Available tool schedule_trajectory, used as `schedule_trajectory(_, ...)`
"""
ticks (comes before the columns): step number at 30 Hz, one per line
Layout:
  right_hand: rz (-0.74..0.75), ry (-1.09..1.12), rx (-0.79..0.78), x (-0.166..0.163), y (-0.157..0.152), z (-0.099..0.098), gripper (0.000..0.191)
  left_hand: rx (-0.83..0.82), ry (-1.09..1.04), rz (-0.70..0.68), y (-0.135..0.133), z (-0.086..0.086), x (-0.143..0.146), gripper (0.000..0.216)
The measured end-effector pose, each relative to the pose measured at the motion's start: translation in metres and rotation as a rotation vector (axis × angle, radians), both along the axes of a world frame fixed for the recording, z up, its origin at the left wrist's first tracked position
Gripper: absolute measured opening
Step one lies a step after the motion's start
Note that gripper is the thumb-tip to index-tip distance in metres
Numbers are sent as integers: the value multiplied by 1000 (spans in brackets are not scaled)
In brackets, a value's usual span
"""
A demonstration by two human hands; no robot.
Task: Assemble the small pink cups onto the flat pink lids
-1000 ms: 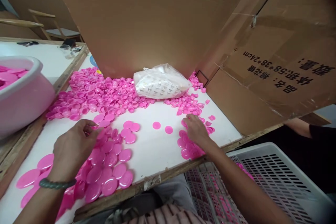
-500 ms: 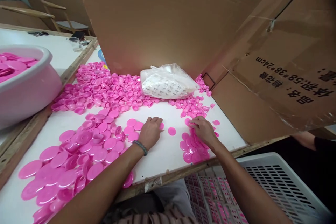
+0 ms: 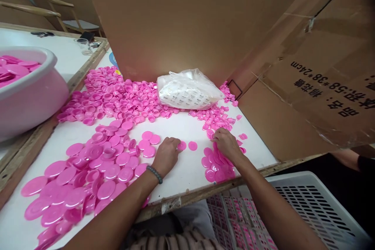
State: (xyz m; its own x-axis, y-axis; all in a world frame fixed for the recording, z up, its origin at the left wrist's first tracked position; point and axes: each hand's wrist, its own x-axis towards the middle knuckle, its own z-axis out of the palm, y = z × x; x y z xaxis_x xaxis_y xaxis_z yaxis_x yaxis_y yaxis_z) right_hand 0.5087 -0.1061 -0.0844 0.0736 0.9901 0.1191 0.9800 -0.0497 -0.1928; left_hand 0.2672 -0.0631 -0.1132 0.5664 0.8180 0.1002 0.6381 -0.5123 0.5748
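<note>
My left hand (image 3: 166, 155) is low over the white tabletop, fingers bent together at the left edge of a small pink plastic disc (image 3: 182, 146). Just right of it another pink disc (image 3: 192, 146) lies flat on its own. My right hand (image 3: 226, 143) is closed with its fingertips on a pink disc (image 3: 209, 134); the fingers partly cover it. Below that hand is a pile of overlapping pink discs (image 3: 216, 166). Several larger pink round lids (image 3: 149, 151) lie left of my left hand.
Small pink cups (image 3: 129, 99) are heaped along the back, beside a clear bag (image 3: 190, 91) of white packets. Cardboard walls (image 3: 181, 19) enclose the back and right. A pink tub (image 3: 26, 93) stands left; a white basket (image 3: 310, 199) sits below right, near another person's arm (image 3: 347, 159).
My left hand has shifted slightly left and towards me, showing more of the disc at its fingertips. My right hand stays at nearly the same spot.
</note>
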Motion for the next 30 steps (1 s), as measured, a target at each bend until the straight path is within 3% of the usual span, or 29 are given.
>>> schedule_trajectory(3,14,202,126,-21,3,0,20,-52,-29,52,0,-4,0,18)
schedule_trajectory(6,138,390,138,-56,8,-6,16,-100,-69,100,0,-6,0,27)
schedule_trajectory(10,296,419,117,-89,14,-21,19,-152,-116,109,-1,-4,0,33)
schedule_trajectory(24,410,88,114,-98,5,-40,33,-132,-166,119,-1,-12,0,31)
schedule_trajectory(28,382,269,124,-96,5,-36,28,-151,-181,125,0,-11,-1,31)
schedule_trajectory(30,271,458,122,-96,7,-32,21,-161,-202,128,2,-9,-2,29)
